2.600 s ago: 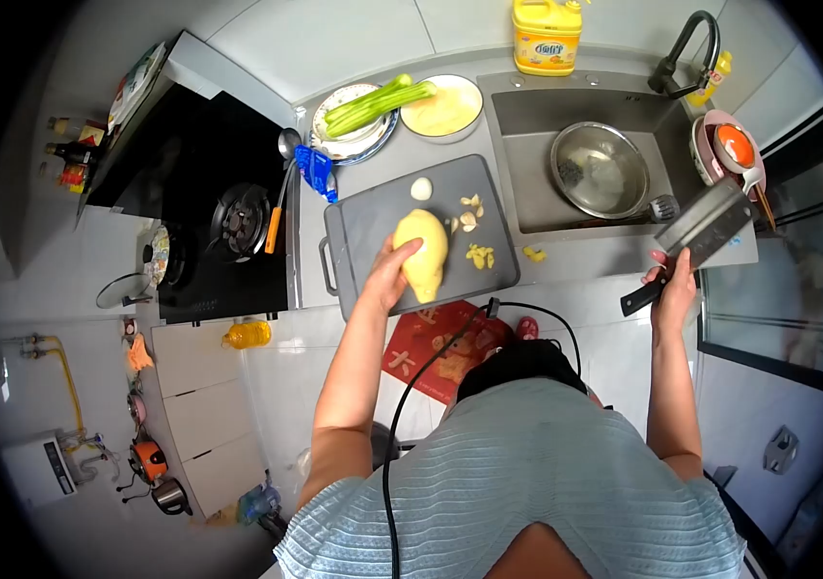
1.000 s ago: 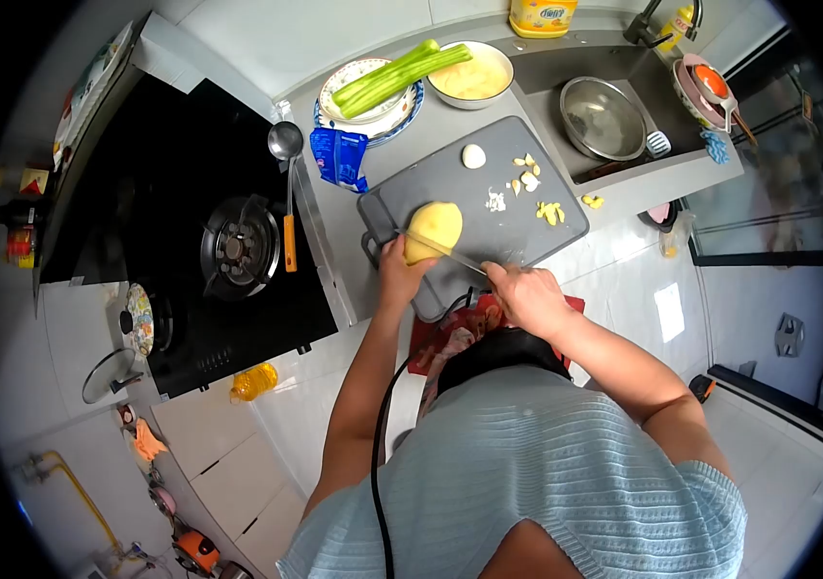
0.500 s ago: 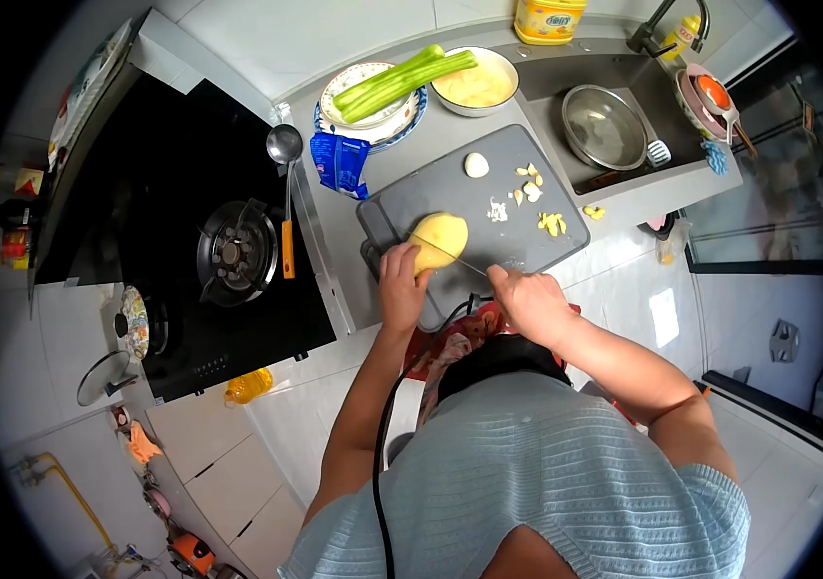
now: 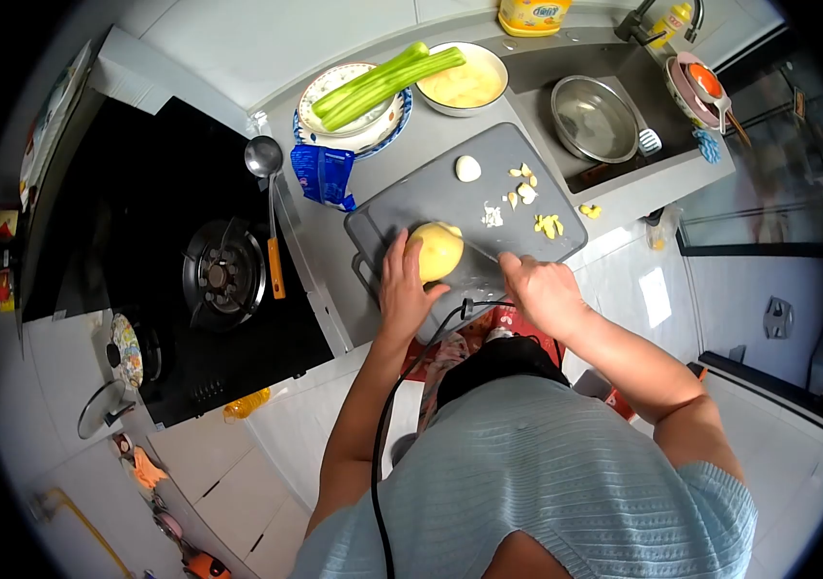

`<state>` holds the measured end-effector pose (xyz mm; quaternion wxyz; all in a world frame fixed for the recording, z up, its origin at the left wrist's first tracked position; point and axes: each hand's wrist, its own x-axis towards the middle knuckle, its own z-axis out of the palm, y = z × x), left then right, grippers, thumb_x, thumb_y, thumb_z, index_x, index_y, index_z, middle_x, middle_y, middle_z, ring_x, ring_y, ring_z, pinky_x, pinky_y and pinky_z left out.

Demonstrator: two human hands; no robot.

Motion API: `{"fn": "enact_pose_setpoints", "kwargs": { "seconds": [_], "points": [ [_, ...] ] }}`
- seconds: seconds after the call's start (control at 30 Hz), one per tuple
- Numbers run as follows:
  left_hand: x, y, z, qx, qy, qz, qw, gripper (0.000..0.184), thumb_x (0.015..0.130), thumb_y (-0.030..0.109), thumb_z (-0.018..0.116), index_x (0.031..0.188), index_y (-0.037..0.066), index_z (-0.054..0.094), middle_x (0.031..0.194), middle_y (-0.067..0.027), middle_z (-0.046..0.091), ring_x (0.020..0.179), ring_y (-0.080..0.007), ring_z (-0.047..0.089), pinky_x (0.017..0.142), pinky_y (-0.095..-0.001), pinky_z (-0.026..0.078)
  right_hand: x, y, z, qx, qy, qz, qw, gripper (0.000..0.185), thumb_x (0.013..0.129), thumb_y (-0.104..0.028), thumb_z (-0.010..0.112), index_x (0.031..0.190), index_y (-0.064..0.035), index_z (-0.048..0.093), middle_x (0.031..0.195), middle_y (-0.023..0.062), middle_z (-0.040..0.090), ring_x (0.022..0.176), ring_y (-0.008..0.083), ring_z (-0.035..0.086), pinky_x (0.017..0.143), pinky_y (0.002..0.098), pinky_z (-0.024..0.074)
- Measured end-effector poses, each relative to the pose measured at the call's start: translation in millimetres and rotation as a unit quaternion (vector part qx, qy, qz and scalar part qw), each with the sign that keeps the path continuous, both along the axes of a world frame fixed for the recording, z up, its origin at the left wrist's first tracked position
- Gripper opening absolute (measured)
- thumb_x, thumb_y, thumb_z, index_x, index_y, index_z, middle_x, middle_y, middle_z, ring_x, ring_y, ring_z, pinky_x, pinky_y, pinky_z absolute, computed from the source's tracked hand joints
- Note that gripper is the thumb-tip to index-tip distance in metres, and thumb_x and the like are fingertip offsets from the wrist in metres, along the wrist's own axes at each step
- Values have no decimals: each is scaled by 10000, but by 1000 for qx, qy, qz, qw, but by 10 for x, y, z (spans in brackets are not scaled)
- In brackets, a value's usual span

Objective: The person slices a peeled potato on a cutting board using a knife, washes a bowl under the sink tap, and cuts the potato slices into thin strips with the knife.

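On the grey cutting board (image 4: pixel 387 217) lies a peeled yellow potato (image 4: pixel 438 253), with what looks like a cut piece at its upper edge. My left hand (image 4: pixel 407 288) is at the potato's left side, fingers stretched out against it and thumb spread below. The fingers are not wrapped round it. My right hand (image 4: pixel 545 294) is closed round the handle of a knife (image 4: pixel 481 253), whose thin blade points up and left, just right of the potato. A peeled egg-like white item (image 4: pixel 467 169), garlic cloves (image 4: pixel 526 192), chopped white bits (image 4: pixel 492 215) and yellowish slices (image 4: pixel 548 226) share the board.
Behind the board stand a plate (image 4: pixel 400 121) with green stalks (image 4: pixel 383 89) and a bowl (image 4: pixel 501 82) of pale yellow contents. A blue packet (image 4: pixel 323 176) lies left of the board. A ladle (image 4: pixel 274 222) rests by the stove (image 4: pixel 225 278); the sink (image 4: pixel 527 72) holds a metal basin (image 4: pixel 593 121).
The knife has come out of the potato and moved right with my right hand. My left hand has loosened from its grip, thumb now spread away. The view has shifted slightly.
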<state>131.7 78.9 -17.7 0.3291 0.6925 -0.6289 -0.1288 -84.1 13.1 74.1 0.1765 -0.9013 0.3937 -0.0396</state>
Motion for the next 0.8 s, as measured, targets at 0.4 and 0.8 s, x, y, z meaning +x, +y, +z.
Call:
{"fn": "enact_pose_setpoints", "kwargs": {
  "seconds": [0.4,0.8],
  "points": [
    [128,111,-210,-1,-58,-157,986,798,619,88,828,1318,65,445,1358,-137,475,1219,-348,471,1031,-463,369,-391,44,-454,108,-38,-17,993,184,863,-115,576,1003,-9,521,690,185,615,639,378,619,544,465,489],
    [514,-293,-502,200,344,40,917,597,851,254,666,1344,-5,448,1286,-193,542,1170,-314,537,1000,-379,414,-472,18,-513,127,-103,-112,980,136,860,-114,543,963,-27,561,695,179,649,695,372,654,609,479,507]
  ]
}}
